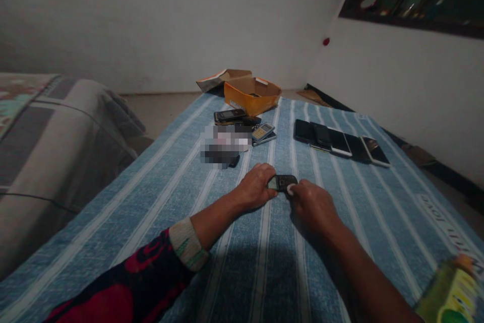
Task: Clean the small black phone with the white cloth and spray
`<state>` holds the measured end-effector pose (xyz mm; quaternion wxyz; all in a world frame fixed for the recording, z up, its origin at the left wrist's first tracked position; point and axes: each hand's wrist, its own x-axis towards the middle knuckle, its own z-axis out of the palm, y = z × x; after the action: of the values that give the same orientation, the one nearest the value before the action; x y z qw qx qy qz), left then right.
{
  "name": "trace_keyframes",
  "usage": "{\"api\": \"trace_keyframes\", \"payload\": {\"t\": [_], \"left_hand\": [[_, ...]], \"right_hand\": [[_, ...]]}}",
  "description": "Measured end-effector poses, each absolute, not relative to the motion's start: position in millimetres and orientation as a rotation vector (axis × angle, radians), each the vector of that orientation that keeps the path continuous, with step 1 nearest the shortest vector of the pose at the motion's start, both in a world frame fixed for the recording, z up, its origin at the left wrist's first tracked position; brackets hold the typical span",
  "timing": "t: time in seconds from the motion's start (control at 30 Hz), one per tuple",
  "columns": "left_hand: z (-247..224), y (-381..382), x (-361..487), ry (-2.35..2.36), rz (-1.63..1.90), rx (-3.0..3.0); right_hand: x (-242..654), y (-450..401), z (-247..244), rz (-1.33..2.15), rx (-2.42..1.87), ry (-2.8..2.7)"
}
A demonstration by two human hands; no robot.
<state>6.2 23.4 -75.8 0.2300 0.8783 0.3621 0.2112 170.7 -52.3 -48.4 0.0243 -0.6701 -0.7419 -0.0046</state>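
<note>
In the middle of the head view, a small black keypad phone (286, 182) lies sideways just above the striped cloth. My left hand (257, 185) grips its screen end between thumb and fingers. At the keypad end, my right hand (312, 202) is closed in a pinch on a small white round piece (290, 189), which touches the phone's lower corner. What the white piece is made of cannot be made out. Beyond my left hand lies a pile of old phones, among them a grey keypad phone (262, 132) and a dark one (230, 115).
An open orange cardboard box (251, 99) stands at the table's far end. Several smartphones (340, 141) lie in a row on the right. A bottle of yellow-green liquid (448, 293) is at the lower right. Blue striped cloth (234, 282) covers the table; a draped seat (68, 172) is left.
</note>
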Motion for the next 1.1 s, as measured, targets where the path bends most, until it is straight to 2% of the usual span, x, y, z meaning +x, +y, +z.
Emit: {"api": "trace_keyframes", "payload": {"t": [0.2,0.43,0.7,0.87,1.1], "left_hand": [[-76,25,6,0.996,0.584,2.419],[-74,24,5,0.985,0.583,2.411],[-75,24,6,0.984,0.588,2.421],[-77,26,5,0.992,0.595,2.426],[-76,25,5,0.983,0.595,2.419]], "right_hand": [[172,-40,-49,-0.111,-2.16,-2.201],[175,-49,-44,0.006,-2.138,-2.292],[170,-41,-48,-0.109,-2.176,-2.251],[174,-50,-42,-0.006,-2.176,-2.366],[174,-44,-39,-0.013,-2.258,-2.194]]}}
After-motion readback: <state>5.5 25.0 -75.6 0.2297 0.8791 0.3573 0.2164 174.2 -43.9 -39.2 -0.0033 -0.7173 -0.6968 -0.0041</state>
